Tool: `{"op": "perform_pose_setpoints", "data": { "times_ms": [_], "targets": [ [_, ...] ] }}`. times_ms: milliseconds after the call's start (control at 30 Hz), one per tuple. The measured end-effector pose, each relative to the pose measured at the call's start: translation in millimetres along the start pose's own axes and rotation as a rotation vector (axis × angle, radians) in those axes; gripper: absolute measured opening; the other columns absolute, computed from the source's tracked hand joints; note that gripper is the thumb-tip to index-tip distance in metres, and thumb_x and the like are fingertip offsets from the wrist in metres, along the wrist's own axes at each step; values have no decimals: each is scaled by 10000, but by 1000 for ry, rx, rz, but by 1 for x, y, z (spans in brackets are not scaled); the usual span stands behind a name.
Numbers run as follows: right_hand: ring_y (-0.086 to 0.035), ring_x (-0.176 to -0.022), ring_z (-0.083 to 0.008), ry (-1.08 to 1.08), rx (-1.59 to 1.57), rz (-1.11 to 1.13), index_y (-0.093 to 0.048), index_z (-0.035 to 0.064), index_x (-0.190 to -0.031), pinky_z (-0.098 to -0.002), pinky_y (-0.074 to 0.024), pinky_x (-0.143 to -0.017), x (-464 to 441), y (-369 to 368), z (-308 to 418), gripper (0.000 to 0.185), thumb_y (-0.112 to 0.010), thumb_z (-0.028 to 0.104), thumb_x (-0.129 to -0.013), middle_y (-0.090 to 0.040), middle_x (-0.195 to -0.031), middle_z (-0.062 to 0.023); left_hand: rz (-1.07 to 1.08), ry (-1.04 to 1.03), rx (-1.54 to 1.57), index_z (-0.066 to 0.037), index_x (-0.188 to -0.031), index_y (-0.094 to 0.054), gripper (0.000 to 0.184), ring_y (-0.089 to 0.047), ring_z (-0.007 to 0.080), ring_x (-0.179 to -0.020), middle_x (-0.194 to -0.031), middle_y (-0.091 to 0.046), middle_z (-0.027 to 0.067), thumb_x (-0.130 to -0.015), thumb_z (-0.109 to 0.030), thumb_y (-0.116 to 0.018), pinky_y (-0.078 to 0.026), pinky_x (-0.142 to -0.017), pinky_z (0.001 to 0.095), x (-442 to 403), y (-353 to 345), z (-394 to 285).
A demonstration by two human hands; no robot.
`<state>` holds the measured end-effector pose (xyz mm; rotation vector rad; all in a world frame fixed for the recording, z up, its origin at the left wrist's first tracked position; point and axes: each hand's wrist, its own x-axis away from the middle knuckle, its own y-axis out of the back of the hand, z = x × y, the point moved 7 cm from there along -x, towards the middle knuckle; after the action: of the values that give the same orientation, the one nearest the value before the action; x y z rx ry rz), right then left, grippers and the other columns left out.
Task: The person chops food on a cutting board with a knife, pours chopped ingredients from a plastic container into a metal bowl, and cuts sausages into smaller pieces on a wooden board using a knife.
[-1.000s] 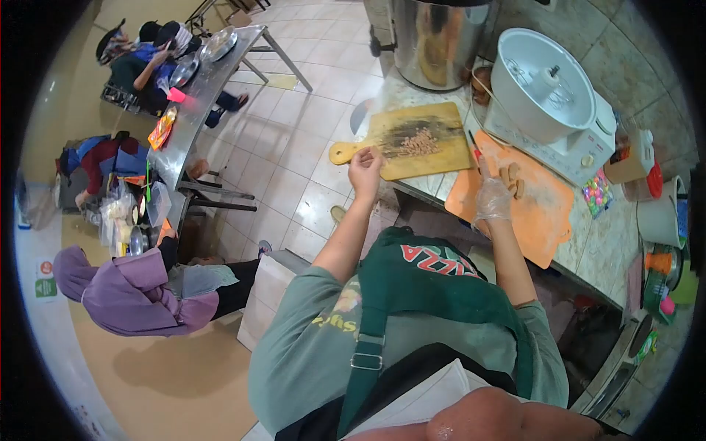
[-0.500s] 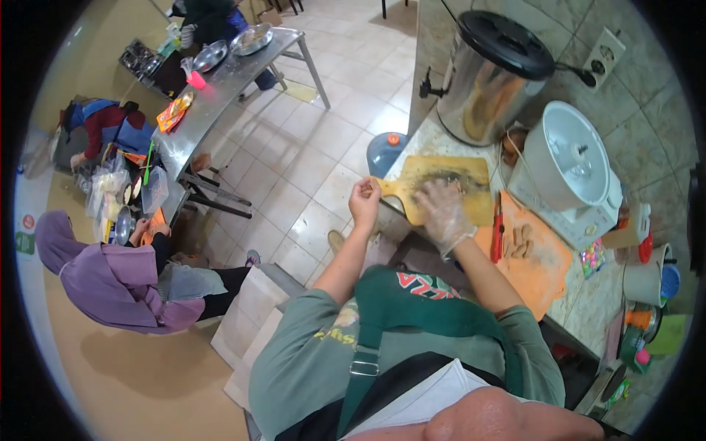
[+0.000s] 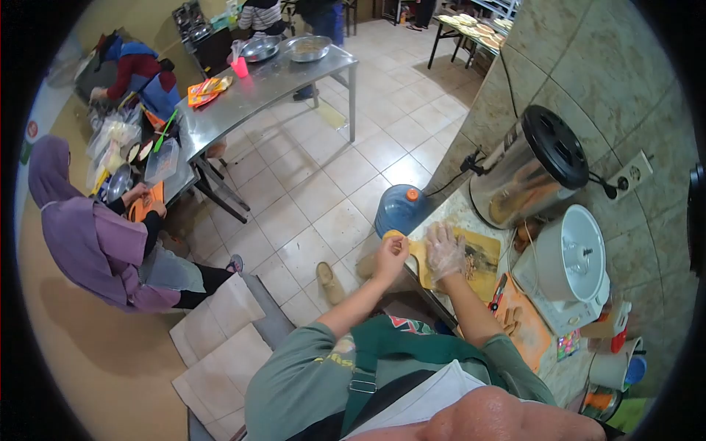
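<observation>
My bare left hand [image 3: 392,256] is closed on the handle end of a yellow cutting board [image 3: 487,283]. Flat over the board's left part, near the handle, lies my right hand [image 3: 446,253] in a clear plastic glove, its fingers extended. Small chopped brown pieces [image 3: 469,263] show beside the glove; anything under the palm is hidden. A red-handled knife [image 3: 498,292] rests on an orange cutting board [image 3: 531,331], next to several larger brown pieces [image 3: 512,317].
A mixer [image 3: 570,257] and a steel dispenser [image 3: 515,176] stand on the counter. Below its edge is a blue water bottle [image 3: 401,211]. A person in purple [image 3: 95,235] works at the left by a steel table [image 3: 257,95]; other people are farther back.
My right hand has left the knife on the orange board and moved over the yellow board, then toward its handle. My left hand has closed on the handle. The view has turned.
</observation>
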<state>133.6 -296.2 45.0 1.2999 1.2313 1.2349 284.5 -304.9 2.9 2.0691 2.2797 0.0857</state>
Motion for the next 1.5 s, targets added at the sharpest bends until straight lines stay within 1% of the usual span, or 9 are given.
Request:
{"op": "perform_pose_setpoints", "data": {
  "times_ms": [133, 467, 633, 667, 967, 1100, 1300, 1367, 1500],
  "targets": [
    [-248, -1252, -249, -32, 13, 32, -337, 103, -1279, -383, -229, -1006, 5, -3, -21, 439, -313, 282, -880, -287, -1347, -96, -9, 31, -32, -13, -865, -586, 250, -571, 138, -559, -702, -602, 78, -765, -241, -614, -450, -529, 257, -1, -8, 13],
    [-341, -1193, -265, -133, 2, 17, -415, 78, -1214, -393, -285, -964, 20, 12, -41, 402, -397, 243, -848, -386, -1276, -105, 100, -139, -35, -9, -911, -568, 216, -575, 152, -572, -713, -586, 95, -779, -178, -596, -458, -533, 263, 3, -33, -34],
    [-297, -1228, -254, 167, 91, 55, -407, 83, -1225, -470, -257, -960, 16, -2, -1, 435, -405, 261, -829, -350, -1313, -106, 172, -216, -59, -16, -939, -550, 224, -586, 246, -662, -789, -574, 132, -787, -180, -548, -466, -605, 314, -2, -54, -35],
    [-272, -1244, -249, 184, 124, 56, -416, 85, -1221, -492, -237, -962, 18, -5, 0, 424, -389, 259, -835, -337, -1325, -103, 255, -106, -55, -22, -956, -546, 232, -580, 280, -709, -824, -570, 150, -778, -171, -538, -461, -633, 337, -4, -60, -29],
    [-338, -1199, -284, 83, 108, 9, -437, 56, -1205, -455, -229, -978, 36, -7, -51, 395, -405, 209, -842, -376, -1291, -125, 122, -302, -176, -91, -956, -571, 205, -553, 290, -687, -792, -559, 112, -762, -139, -523, -458, -616, 368, 2, -68, -29],
    [-363, -1171, -310, 69, 46, -80, -450, 38, -1180, -454, -259, -964, 44, 11, -57, 379, -385, 216, -852, -401, -1252, -162, 188, -264, -193, -92, -946, -574, 208, -556, 278, -713, -800, -562, 102, -746, -130, -528, -460, -627, 366, 3, -70, -30],
    [-421, -1092, -345, -36, -203, -190, -472, 30, -1133, -417, -344, -912, 84, 31, -82, 330, -429, 131, -822, -475, -1148, -188, 238, -234, -172, -83, -893, -577, 183, -548, 293, -757, -827, -560, 105, -727, -123, -513, -455, -650, 378, 2, -74, -26],
    [-446, -1052, -337, -260, -116, -182, -476, 38, -1128, -413, -356, -892, 110, 28, -104, 344, -461, 95, -789, -509, -1097, -171, 252, -211, -214, -78, -846, -593, 155, -547, 292, -755, -808, -562, 106, -717, -124, -518, -451, -651, 383, 0, -74, -25],
    [-466, -1006, -331, -450, -102, -256, -479, 44, -1132, -429, -362, -868, 160, 26, -118, 367, -480, 118, -773, -509, -1077, -175, 220, -241, -249, -73, -788, -597, 117, -544, 297, -687, -734, -547, 108, -732, -166, -551, -431, -592, 386, -1, -76, -27]
  ]
}}
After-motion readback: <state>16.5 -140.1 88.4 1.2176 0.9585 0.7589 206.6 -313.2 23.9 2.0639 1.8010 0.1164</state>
